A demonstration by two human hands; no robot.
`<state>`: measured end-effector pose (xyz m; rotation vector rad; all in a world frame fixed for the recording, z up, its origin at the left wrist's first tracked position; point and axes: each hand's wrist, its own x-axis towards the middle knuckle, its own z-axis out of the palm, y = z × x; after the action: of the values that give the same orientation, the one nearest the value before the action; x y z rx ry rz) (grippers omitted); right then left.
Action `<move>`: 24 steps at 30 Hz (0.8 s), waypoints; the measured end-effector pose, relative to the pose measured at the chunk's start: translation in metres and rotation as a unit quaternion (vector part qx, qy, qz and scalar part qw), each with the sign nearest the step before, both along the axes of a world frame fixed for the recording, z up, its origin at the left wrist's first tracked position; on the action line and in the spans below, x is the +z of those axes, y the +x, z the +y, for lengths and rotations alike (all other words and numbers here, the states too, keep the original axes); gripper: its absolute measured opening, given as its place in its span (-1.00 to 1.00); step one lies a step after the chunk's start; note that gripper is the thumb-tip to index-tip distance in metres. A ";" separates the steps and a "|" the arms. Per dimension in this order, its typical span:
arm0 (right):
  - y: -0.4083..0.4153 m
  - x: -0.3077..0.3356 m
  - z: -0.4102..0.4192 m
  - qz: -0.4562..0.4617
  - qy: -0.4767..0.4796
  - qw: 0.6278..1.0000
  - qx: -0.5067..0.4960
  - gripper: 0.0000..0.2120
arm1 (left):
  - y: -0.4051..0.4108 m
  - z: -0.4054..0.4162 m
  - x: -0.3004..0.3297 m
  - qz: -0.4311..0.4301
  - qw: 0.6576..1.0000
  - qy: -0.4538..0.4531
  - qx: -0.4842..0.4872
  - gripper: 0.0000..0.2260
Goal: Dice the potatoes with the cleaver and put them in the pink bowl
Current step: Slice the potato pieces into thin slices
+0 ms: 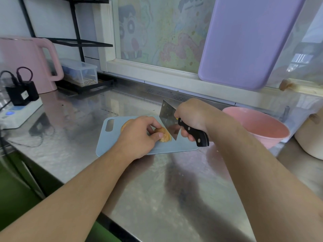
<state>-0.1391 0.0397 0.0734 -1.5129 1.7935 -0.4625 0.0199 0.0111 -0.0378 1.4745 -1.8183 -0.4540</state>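
Fingers of the left hand (138,135) pinch a tan potato piece (163,134) on the pale blue plastic cutting board (157,147). At its 3 o'clock, the right hand (192,117) clenches the black-handled steel cleaver (170,123), blade touching potato. Round pink bowl (262,126) sits at the board's 3 o'clock.

A yellowish potato (164,135) is being shown on a pale blue board (157,147), beside a pink bowl (262,124) and black-handled cleaver (170,123).

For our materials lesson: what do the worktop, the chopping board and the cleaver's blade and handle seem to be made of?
Worktop: probably stainless steel, brushed, with blurred reflections.
Chopping board: seemingly plastic, matte pale blue, thin, with a moulded grip slot.
Cleaver: blade of polished steel, mirror-like; handle black with pale rivets, plastic or wood, unclear.
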 end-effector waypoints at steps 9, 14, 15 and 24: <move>0.004 0.003 0.006 0.040 -0.017 0.998 0.035 -0.64 | 0.000 0.002 0.003 -0.004 1.000 -0.001 0.004 -0.95; 0.005 0.002 0.005 0.019 0.003 1.000 0.011 -0.66 | 0.000 0.002 0.003 -0.006 1.000 -0.005 0.003 -0.95; 0.005 0.001 0.004 0.014 0.004 1.000 0.009 -0.67 | 0.000 0.002 0.003 -0.005 1.000 -0.004 0.002 -0.94; 0.004 0.001 0.007 -0.009 0.019 1.000 0.010 -0.69 | -0.002 0.002 0.002 0.000 1.000 -0.012 0.002 -0.95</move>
<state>-0.1350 0.0468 0.0749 -1.4955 1.7618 -0.4281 0.0183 0.0130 -0.0355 1.4602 -1.8145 -0.4295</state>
